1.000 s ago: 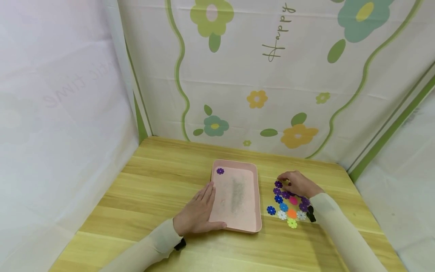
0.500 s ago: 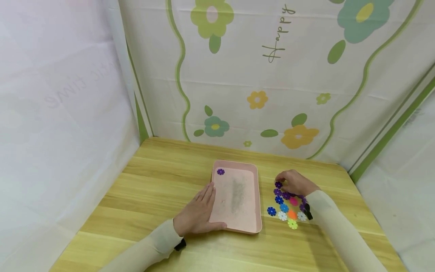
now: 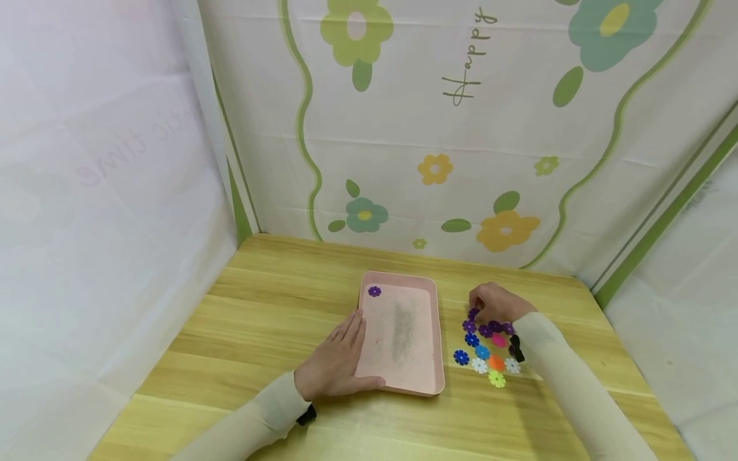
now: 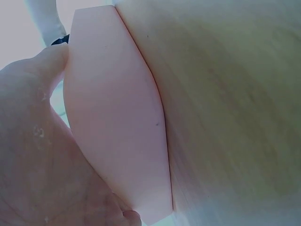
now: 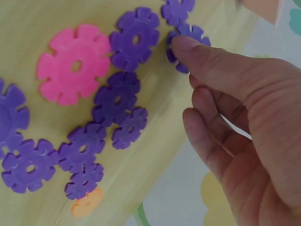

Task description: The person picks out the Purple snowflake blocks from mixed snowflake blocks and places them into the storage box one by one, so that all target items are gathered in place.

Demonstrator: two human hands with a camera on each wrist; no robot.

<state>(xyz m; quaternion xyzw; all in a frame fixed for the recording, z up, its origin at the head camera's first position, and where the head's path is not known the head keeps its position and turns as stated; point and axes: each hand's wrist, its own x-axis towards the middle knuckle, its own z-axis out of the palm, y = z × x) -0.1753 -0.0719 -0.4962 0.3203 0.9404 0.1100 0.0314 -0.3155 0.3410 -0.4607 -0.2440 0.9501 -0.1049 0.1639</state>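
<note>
My left hand (image 3: 333, 362) lies along the left side of a pink tray (image 3: 428, 346), fingers straight and thumb at its near edge. In the left wrist view the palm presses the tray's outer wall (image 4: 117, 103). One purple flower-shaped plastic disc (image 3: 375, 291) sits in the tray's far left corner. To the tray's right, my right hand (image 3: 500, 302) pinches another purple notched disc (image 5: 194, 32) under the thumb at the far end of a group. Around it lie more purple discs (image 5: 134, 40) and a pink disc (image 5: 91, 70). My index fingertip is mostly hidden.
Nearer on the wooden table (image 3: 259, 314) lie blue (image 3: 461, 357), light blue (image 3: 482, 351), white (image 3: 479, 365), orange (image 3: 496, 363) and yellow-green (image 3: 497, 379) discs. A flower-printed cloth wall (image 3: 398, 128) stands behind the table, with pale sheets at both sides.
My right hand has shifted slightly away and left, its fingers drawing together on a purple disc. Nearby purple discs show more clearly. My left hand and the tray stay put.
</note>
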